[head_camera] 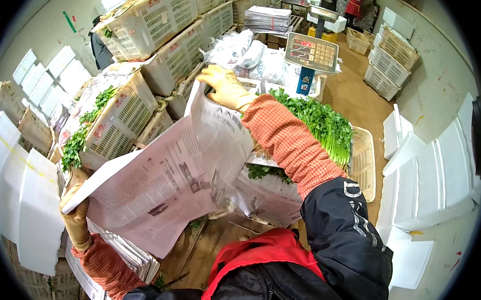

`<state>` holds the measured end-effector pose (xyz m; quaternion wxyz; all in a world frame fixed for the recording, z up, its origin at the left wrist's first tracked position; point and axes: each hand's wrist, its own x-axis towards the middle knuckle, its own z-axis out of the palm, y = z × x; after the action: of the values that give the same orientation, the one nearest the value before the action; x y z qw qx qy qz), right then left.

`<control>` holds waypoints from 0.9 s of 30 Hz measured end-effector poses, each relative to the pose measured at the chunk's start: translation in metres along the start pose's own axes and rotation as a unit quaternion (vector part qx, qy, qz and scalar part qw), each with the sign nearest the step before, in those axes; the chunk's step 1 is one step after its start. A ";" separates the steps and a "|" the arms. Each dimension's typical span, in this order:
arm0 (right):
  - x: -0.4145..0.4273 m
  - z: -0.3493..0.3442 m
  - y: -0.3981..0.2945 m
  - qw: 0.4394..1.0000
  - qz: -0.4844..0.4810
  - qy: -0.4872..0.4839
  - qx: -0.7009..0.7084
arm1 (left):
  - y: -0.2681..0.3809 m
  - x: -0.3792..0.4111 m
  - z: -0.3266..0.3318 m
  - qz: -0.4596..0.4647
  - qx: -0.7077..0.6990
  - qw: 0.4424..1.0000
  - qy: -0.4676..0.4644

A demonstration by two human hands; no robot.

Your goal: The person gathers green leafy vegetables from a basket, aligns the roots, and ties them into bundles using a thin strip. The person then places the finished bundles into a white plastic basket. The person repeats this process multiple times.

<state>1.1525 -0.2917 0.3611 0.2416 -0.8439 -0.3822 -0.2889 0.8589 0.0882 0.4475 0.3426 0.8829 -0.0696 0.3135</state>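
Observation:
Gloved in yellow, my left hand (pixel 76 215) grips one edge of a large newspaper sheet (pixel 145 190) at the lower left. My right hand (pixel 223 86), gloved alike and stretched forward, holds the sheet's far edge, which curls beneath the fingers. The paper hangs slanted between both hands, its middle creased and bent. Just beyond my right sleeve lies a thick pile of leafy green stalks (pixel 324 126), like celery or parsley. Beneath the pile stands a container lined with newspaper (pixel 274 196), with more leaves showing inside. Below my left forearm sits a stack of folded newspapers (pixel 128 251).
A digital scale (pixel 312 52) rises behind the greens, beside clear-plastic-wrapped bundles (pixel 256 54). Stacked plastic crates (pixel 118 107) line the left, some holding greens. White foam boxes (pixel 427 182) stand along the right wall. People (pixel 353 4) are in the background.

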 end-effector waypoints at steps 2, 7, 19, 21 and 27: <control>-0.008 0.007 0.011 1.000 -0.027 0.010 0.011 | 0.000 0.012 0.004 0.009 -0.026 0.999 -0.019; -0.056 -0.041 0.006 0.972 0.150 -0.068 0.167 | -0.036 0.024 -0.011 -0.125 -0.155 0.980 -0.010; -0.209 -0.187 -0.070 0.956 0.238 -0.096 0.143 | -0.077 0.093 0.074 -0.182 -0.214 0.952 -0.122; -0.222 -0.197 -0.054 0.918 0.352 -0.042 0.180 | -0.079 0.118 0.162 -0.157 -0.191 0.957 -0.151; -0.247 -0.212 0.052 0.843 0.517 0.015 0.150 | -0.063 0.180 0.370 -0.180 -0.232 0.935 -0.198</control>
<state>0.9953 -0.5801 0.3374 0.4855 -0.8679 0.0745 -0.0738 1.2100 -0.0875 0.3103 0.5677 0.8209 -0.0467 0.0403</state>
